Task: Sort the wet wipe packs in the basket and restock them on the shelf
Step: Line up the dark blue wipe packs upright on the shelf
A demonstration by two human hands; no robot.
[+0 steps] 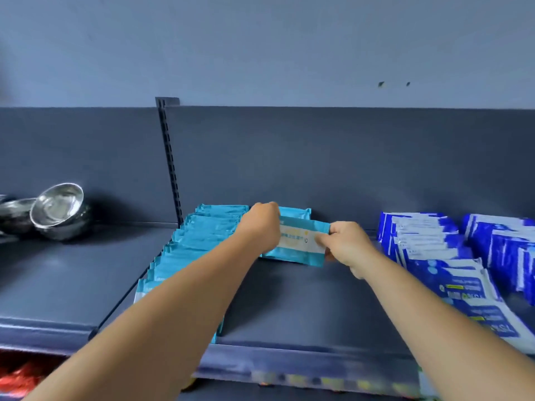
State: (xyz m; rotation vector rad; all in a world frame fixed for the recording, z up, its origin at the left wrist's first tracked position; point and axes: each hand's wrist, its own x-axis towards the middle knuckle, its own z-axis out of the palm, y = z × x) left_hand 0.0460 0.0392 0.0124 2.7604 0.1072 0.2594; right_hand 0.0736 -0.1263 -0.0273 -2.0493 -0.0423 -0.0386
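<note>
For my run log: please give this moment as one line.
left hand: holds teal pack | right hand: pinches same pack | place: shelf, beside teal row

The left hand hides the teal pack's left end; its label print is unreadably blurred.

A dark blue-grey shelf carries the goods. On its left part lies a row of teal wet wipe packs running front to back — another teal pack stands at the back, beside the row. To the right lie rows of blue-and-white packs. On the neighbouring shelf board, left, sit steel bowls.
</note>
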